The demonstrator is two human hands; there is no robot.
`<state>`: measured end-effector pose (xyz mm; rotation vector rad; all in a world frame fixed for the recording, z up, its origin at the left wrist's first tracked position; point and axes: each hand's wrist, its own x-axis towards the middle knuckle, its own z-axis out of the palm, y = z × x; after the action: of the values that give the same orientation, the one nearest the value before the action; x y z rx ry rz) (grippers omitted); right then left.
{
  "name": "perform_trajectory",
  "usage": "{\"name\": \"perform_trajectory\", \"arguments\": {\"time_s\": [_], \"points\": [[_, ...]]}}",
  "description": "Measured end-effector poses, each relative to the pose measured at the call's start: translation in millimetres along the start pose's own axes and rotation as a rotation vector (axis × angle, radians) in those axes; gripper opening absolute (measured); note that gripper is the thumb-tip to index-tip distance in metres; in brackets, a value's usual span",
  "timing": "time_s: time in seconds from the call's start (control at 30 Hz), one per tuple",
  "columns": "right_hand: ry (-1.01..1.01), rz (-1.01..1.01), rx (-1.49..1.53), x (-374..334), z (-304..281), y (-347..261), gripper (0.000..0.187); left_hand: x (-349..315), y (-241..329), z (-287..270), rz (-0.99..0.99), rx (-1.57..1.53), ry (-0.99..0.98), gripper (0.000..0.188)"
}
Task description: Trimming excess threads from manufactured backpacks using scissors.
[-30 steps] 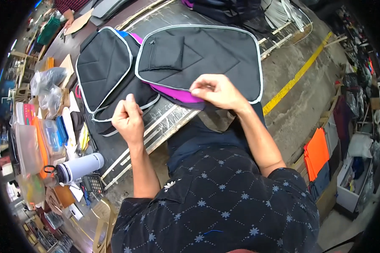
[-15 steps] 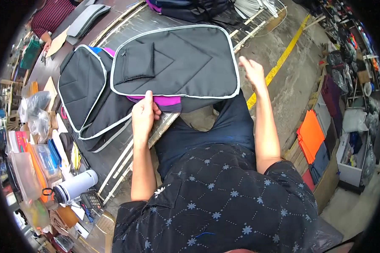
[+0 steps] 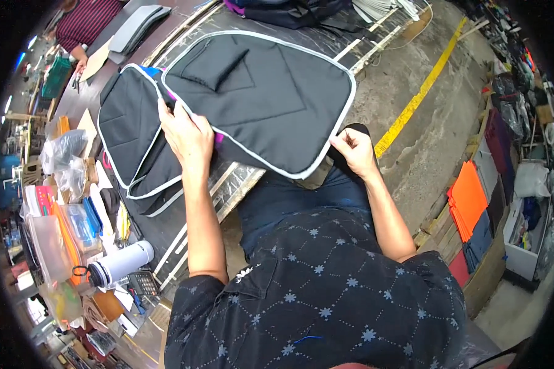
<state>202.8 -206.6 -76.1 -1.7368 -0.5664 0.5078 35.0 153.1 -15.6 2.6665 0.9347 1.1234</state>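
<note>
Workshop floor point(image 3: 403, 67): grey concrete, running down the right beyond the work table point(image 3: 166, 224), bearing a yellow stripe point(image 3: 421, 92) and giving open room on that side. Table: dark-topped, worn, its near edge sloping down to the left.

Quilted panel point(image 3: 274, 92): one, black, rounded corners, pale piping; lying partly over the table, its lower right end overhanging the near edge above the lap. Long axis is running from upper left to lower right; the pocket point(image 3: 218, 66) is marking the upper left end.

Right hand point(image 3: 357, 152): pinching the piping at the panel's right end, thumb against fingertips. Left hand point(image 3: 188, 135): bending its fingers at the panel's lower left edge; its underside is staying hidden, so whether it is pinching cannot be told.

Black bag piece point(image 3: 129, 117): one, pale-piped, lying just left of the panel and crowding that side. Bottle point(image 3: 126, 263): one, pale, lying near the calculator point(image 3: 144, 284).
</note>
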Motion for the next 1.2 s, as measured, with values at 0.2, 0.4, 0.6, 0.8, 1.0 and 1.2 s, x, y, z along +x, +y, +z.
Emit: {"name": "perform_trajectory", "arguments": {"time_s": [0.2, 0.4, 0.6, 0.8, 1.0, 1.2], "points": [[0.310, -0.008, 0.192, 36, -21, 20, 0.037, -61, 36, -24, -0.014, 0.067, -0.074, 0.072], [0.543, 0.054, 0.367, 84, -26, 24, 0.025, -86, 27, -20, -0.104, 0.050, -0.142, 0.075], [0.509, 0.185, 0.361, 76, -33, 34, 0.027, -95, 19, -23, -0.167, -0.097, -0.136, 0.079], [0.528, 0.193, 0.467, 43, -42, 62, 0.021, -95, 36, -33, -0.175, -0.219, -0.194, 0.075], [0.579, 0.323, 0.702, 37, -11, 35, 0.022, -96, 30, -33, -0.177, -0.214, -0.171, 0.071], [0.561, 0.288, 0.704, 41, -18, 38, 0.020, -70, 31, -48, -0.221, -0.141, -0.116, 0.054]]}}
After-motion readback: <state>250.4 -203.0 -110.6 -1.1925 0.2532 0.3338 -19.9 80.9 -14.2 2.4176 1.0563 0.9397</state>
